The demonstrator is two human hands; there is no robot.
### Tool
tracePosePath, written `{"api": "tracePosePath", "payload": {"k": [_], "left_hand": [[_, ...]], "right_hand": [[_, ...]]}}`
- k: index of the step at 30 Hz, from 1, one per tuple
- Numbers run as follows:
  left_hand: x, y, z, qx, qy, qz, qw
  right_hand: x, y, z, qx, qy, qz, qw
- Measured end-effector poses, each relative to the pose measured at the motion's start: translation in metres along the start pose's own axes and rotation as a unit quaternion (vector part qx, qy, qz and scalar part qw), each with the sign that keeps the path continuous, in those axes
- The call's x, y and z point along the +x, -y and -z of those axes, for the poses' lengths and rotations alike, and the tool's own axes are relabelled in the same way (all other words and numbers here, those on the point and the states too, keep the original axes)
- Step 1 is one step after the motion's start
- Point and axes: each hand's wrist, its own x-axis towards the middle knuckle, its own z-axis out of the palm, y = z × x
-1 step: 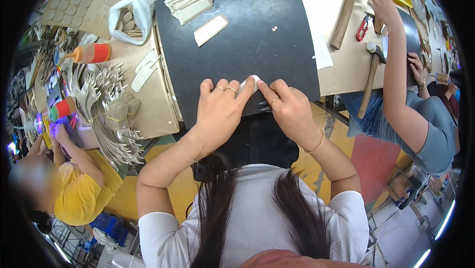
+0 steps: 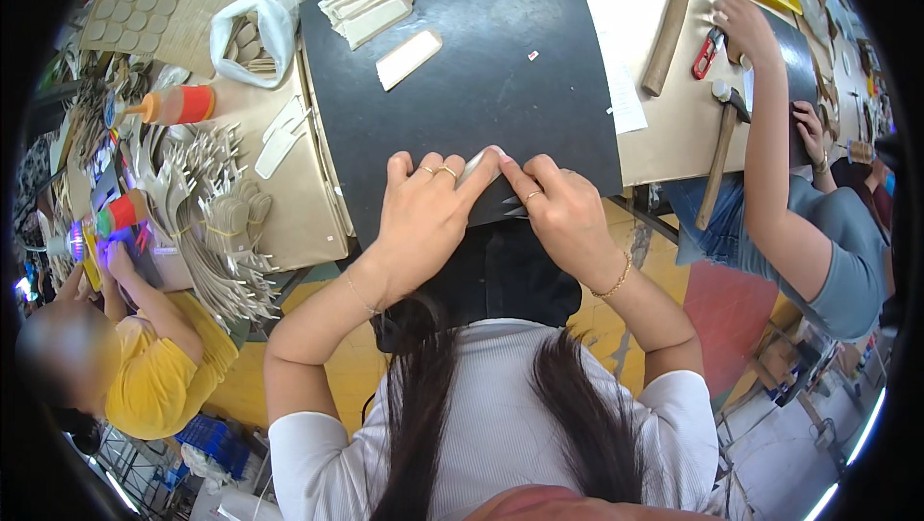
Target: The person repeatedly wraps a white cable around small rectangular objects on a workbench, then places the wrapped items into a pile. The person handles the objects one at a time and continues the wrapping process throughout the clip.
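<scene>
Near the front edge of a black mat [image 2: 462, 69], both of my hands are at a small cream-coloured strip [image 2: 472, 165], largely hidden under the fingers. My left hand [image 2: 423, 199] presses it with the index fingertip at its far end, the other fingers curled. My right hand [image 2: 568, 213] meets it from the right, thumb and index finger at the same end. Pointed metal tips [image 2: 515, 208] stick out from beneath my right hand; the rest of that tool is hidden. Farther up the mat lie a single cream tab [image 2: 409, 59] and a stack of similar tabs [image 2: 371, 1].
Bundled pale strips [image 2: 207, 242], an orange-tipped glue bottle [image 2: 183, 104] and an open plastic bag [image 2: 274, 35] stand left. Right are two hammers [image 2: 669, 35] [image 2: 717, 165] and red snips [image 2: 707, 54]. Co-workers sit on both sides; a co-worker's arm [image 2: 767, 127] reaches over the right table.
My left index fingertip covers slightly more of the strip's far end. Otherwise my hands and the strip stay in nearly the same place.
</scene>
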Motion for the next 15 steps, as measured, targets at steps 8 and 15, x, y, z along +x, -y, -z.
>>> {"api": "tracePosePath", "payload": {"k": [8,15], "left_hand": [[0.012,0.016,0.017,0.012,0.021,-0.034,0.999],[0.014,0.063,0.008,-0.009,-0.099,-0.089,0.991]], "right_hand": [[0.012,-0.004,0.001,-0.007,0.003,0.025,1.000],[0.060,-0.029,-0.002,-0.003,0.026,0.119,0.993]]}}
